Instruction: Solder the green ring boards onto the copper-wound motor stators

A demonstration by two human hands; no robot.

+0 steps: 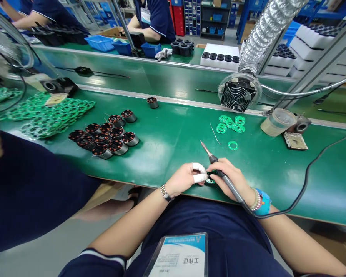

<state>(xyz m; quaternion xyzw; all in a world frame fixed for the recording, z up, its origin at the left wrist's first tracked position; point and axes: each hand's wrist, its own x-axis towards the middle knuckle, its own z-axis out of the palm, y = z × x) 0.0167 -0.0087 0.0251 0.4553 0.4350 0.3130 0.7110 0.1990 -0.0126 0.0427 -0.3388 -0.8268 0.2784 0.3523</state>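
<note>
Left hand (184, 179): 2 wrapped digits pinch green-edged part (210, 180). Right hand (236, 179): curled round soldering iron (232, 186), fingertips at part. Part likely light, stiff, fragile; best held by rim.

Opens onto grey floor (60, 238) at eight o'clock, reaches back to a red cabinet (177, 19) at twelve, dark shelving (215, 24) at one.

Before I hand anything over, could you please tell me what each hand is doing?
Left hand: closed, fingertips at the small green part, grip unclear.
Right hand: closed on the soldering iron.
</note>
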